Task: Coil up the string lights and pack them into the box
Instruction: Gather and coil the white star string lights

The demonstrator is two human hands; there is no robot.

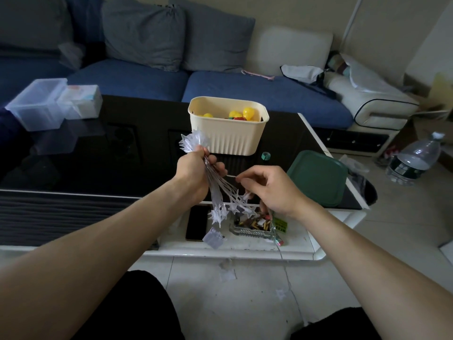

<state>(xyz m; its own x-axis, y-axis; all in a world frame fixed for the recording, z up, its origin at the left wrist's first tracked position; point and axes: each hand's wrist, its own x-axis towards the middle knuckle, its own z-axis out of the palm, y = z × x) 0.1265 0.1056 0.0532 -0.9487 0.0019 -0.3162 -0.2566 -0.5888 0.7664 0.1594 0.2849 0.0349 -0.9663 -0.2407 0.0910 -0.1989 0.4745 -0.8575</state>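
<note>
A: Head view, looking down past both forearms. The left hand (pixel 193 168) is clenched round the string lights (pixel 215 190), holding them as a gathered bundle. Clear star bulbs stick out above its fist, and more stars hang in loops below it.

B: And the other hand?

A: The right hand (pixel 267 190) sits just to the right of the left, fingers curled, pinching a short run of the wire that stretches between the two hands. A thin wire also trails off the front shelf near the right wrist and down across the floor; I take it for the uncoiled tail, though I cannot tell for sure.

B: So how far along would you say it is?

A: Most of the strand looks gathered, judging by the thick bundle. What's left, I'd guess, is drawing in that tail, tidying the bundle, then packing it.

B: Where's the box?

A: A cream bin (pixel 229 133) stands just beyond the left hand on the black table (pixel 98 155), yellow and red items already inside. A green lid (pixel 318 177) lies beyond the right hand. Clear plastic containers (pixel 39 104) sit well off to the far left. Which one is meant, I cannot tell. Nothing of the lights is in any of them yet.
</note>
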